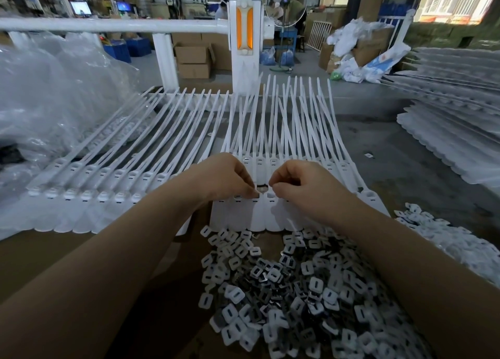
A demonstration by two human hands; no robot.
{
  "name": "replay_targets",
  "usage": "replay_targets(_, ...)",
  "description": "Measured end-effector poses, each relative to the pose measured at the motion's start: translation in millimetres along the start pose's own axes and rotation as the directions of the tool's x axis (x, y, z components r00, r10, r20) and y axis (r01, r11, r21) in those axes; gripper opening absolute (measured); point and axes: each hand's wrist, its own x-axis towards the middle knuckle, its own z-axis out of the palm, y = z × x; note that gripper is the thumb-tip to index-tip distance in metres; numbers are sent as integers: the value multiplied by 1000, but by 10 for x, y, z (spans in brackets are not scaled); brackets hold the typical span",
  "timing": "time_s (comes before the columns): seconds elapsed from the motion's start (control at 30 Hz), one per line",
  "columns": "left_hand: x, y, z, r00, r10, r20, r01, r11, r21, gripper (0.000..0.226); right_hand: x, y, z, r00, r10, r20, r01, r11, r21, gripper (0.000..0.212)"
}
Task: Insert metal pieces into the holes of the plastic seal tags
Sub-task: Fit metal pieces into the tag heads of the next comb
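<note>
Left hand and right hand: fingers curled, tips pinched at heads of white plastic seal tag strip; small metal piece glints between fingertips. Held or seated: cannot tell.

Progress, judged: early; few filled holes discernible.

Heap of silvery square slotted metal pieces just below wrists. Second white tag strip lies left.

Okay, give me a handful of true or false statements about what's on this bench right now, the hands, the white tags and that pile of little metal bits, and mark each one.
1. Both hands, left hand and right hand, are at the row of white seal tags. True.
2. The pile of metal pieces lies beyond the tags, away from the person. False: it lies nearer the person, between the forearms.
3. The tag straps point away from the person. True.
4. The right hand rests in the pile. False: its fingertips are at a tag head.
5. A white post bears an orange panel. True.
</note>
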Motion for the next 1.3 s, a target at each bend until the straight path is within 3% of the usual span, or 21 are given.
replay_targets(0.23,-26,-34,-53,1000,16,20,-14,997,-80,3,-1,-2,-7,1000,-1,1,1,1000,-9,17)
replay_targets(0.5,6,-37,-9,1000,12,4,-12,999,-41,7,-34,-17,-39,991,-96,90,96,995,-2,14)
replay_targets(0.7,7,-50,-16,1000,4,3,-4,997,-78,7,-120,-127,-111,895,-204,397,214,977,18,8)
replay_targets(0.87,11,-55,-25,1000,-1,4,1,995,-97,8,-140,-176,-96,816,-197,543,246,969,-18,11)
replay_targets(1.13,14,-50,-27,1000,2,6,-1,995,-103,9,-139,-176,-56,806,-234,543,338,936,-99,7)
replay_targets(1.3,8,-61,-42,999,44,2,-43,995,-88,6,-130,-148,-65,859,-233,455,277,960,-31,8)
